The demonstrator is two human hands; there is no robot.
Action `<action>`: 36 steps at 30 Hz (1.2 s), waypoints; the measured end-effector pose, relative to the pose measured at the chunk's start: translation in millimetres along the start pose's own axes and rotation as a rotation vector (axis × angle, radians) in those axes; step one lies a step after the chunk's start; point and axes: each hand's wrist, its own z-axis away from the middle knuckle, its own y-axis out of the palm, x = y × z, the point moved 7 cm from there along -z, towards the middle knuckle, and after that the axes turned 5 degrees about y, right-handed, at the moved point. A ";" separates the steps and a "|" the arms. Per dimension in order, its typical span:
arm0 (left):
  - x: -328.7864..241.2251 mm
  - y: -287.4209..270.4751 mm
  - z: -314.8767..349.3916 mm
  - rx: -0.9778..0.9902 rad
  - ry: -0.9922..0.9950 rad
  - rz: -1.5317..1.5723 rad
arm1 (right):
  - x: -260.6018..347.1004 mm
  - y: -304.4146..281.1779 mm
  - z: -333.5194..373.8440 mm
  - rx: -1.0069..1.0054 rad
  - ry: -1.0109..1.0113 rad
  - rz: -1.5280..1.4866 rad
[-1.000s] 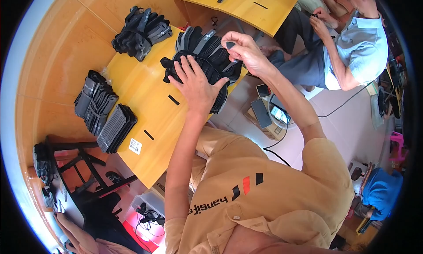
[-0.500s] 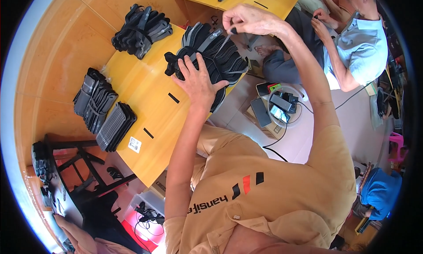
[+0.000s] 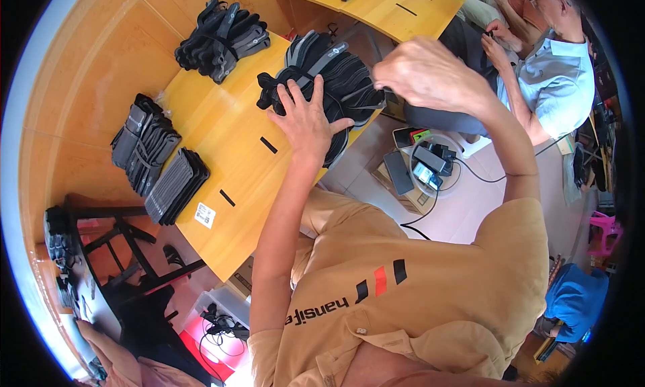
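Observation:
A thick bundle of black and grey fabric pieces [image 3: 346, 74] lies near the yellow table's right edge. My left hand [image 3: 306, 121] presses flat on its near side, fingers spread and thumb stretched out. At the bundle's right end my right hand [image 3: 426, 76] is closed in a pinch, slightly blurred. From the pieces a thin grey band [image 3: 359, 93] runs toward its fingertips. The exact grip is partly hidden by the hand's back.
On the yellow table [image 3: 245, 155] lie another loose bundle [image 3: 220, 41], a tied stack [image 3: 142, 142] and a neat folded stack [image 3: 178, 187]. Phones and cables [image 3: 426, 162] sit on a box below. A person in a light blue shirt [image 3: 554, 81] sits at the right, by another table [image 3: 376, 11].
My right hand has come down and to the right, from above the bundle to its right end, drawing the thin band along. My left hand stays spread on the bundle.

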 end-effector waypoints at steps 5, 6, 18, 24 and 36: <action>3.8 0.5 -6.6 -0.023 -0.009 -0.017 | -58.9 -119.3 96.7 -0.542 0.048 0.084; 8.4 1.1 -6.2 -0.022 -0.013 -0.021 | -88.9 -128.2 115.6 -0.581 0.213 0.039; 8.2 3.2 -8.3 -0.015 0.002 -0.061 | -235.1 111.4 203.8 0.599 1.056 -0.317; -25.0 -0.6 -31.0 0.067 0.038 -0.156 | -201.8 66.3 163.8 0.144 0.953 -0.501; -39.9 22.9 -33.1 -0.070 0.156 -0.147 | -101.3 4.3 70.3 -0.605 0.024 -2.228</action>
